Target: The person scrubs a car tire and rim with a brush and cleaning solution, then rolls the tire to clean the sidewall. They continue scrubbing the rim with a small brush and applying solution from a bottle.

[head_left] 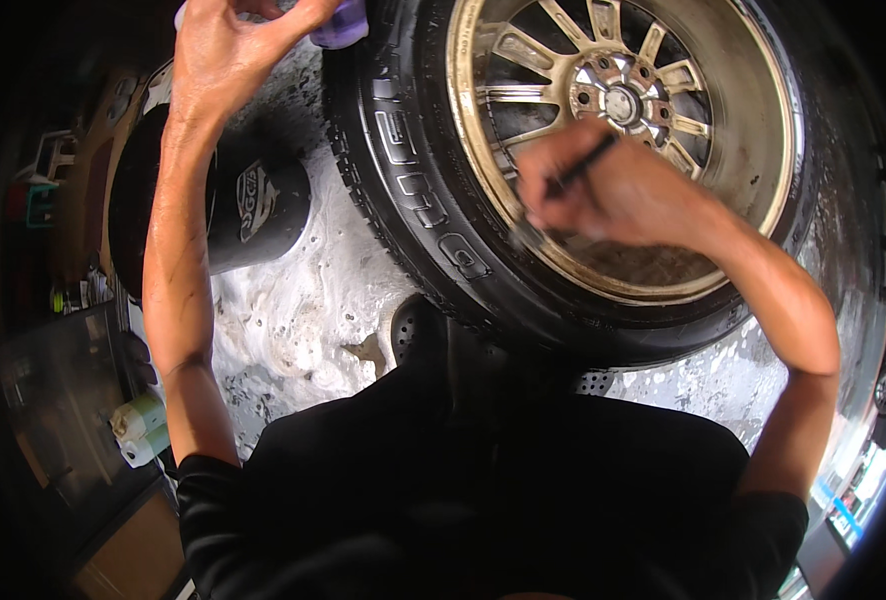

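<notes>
My right hand (603,190) is closed round the thin black handle of a brush (593,158); hand and brush are smeared by motion. Its working end is near the lower left lip of a dirty, tan-stained alloy wheel rim (468,90). A black tire (413,190) with raised sidewall lettering is mounted on the rim, and both look wet. At the top edge, left of the tire, my left hand (228,45) curls its fingers and thumb about a bottle with purple in it (343,25). The upper part of that grip is cut off by the frame.
A black bucket (273,205) stands left of the tire, partly behind my left forearm. White foam (303,315) covers the wet floor. Perforated shoes (405,330) show below the tire. Farther left are a jug of pale green liquid (141,430) and dark cabinets (58,400).
</notes>
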A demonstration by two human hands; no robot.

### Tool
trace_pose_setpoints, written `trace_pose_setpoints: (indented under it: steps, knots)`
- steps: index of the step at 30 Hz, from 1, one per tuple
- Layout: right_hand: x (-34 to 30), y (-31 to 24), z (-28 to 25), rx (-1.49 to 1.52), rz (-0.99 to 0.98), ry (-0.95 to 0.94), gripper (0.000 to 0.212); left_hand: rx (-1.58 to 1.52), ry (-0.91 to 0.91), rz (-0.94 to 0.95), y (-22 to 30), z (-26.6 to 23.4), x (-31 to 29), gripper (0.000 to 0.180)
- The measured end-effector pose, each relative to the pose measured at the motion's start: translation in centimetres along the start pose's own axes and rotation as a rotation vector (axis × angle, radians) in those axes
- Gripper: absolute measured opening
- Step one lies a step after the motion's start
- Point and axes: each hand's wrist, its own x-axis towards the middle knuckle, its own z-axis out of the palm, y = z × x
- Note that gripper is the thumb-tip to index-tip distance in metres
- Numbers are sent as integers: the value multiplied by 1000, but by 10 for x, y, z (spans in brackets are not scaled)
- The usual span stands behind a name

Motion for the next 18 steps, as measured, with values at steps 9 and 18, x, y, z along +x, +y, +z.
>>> trace_pose_setpoints:
  steps: [9,18]
  knots:
    - [-54,-1,20,143,306,122,10,-252,51,-42,-12,13,-9,42]
    - [-34,-9,24,120,212,251,9,-122,69,-186,15,27,0,46]
